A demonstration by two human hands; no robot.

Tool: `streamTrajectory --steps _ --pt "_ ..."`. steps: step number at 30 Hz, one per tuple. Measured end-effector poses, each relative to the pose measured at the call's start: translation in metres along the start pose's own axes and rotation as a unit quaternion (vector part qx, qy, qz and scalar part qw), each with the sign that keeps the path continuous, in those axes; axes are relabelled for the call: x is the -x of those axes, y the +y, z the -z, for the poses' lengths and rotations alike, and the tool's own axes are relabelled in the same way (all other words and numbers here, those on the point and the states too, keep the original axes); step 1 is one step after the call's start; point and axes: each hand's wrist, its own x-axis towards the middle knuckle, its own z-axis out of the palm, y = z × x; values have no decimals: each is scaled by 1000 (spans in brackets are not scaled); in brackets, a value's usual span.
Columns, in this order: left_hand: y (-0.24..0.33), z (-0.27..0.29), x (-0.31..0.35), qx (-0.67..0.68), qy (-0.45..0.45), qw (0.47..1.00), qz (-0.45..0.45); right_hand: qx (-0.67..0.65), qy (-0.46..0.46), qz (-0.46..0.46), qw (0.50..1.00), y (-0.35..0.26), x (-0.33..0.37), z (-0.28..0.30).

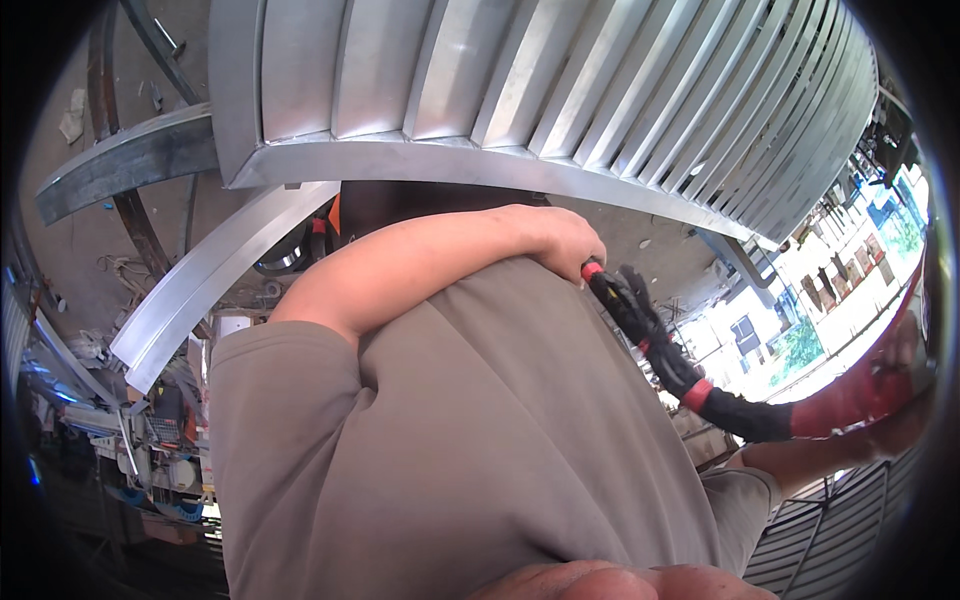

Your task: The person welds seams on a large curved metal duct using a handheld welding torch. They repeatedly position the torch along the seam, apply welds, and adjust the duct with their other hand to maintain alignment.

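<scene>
My left forearm reaches across my chest, and my left hand (568, 242) is closed around a thick black cable (640, 325) banded with red tape. From that hand the cable sags down and right to a red handle-like piece (845, 400) at the right rim. My right arm stretches out there, and my right hand (902, 345) appears closed round the red piece; its fingers are partly lost at the dark rim. Just beyond my left hand stands a large curved, slatted metal panel (440, 158), its lower rail close above my left forearm.
A bent metal channel (225, 275) slants down at the left, below a darker curved bar (130, 160). Tools and clutter fill the lower left. At the lower right lies a barred metal grille (840, 530). Bright daylight enters at the right.
</scene>
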Motion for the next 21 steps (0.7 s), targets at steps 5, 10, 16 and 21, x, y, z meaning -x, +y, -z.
streamTrajectory --steps 5,10,16,21 --pt "24 -4 3 -16 16 1000 9 223 66 34 972 10 -10 -23" --pt "52 -18 -14 7 -61 996 -66 361 107 -140 916 49 -29 -79" --pt "63 -32 -17 25 -86 986 -139 385 -177 -305 853 89 -55 -156" --pt "55 -33 -9 26 -71 987 -145 456 -238 -349 784 107 -74 -183"
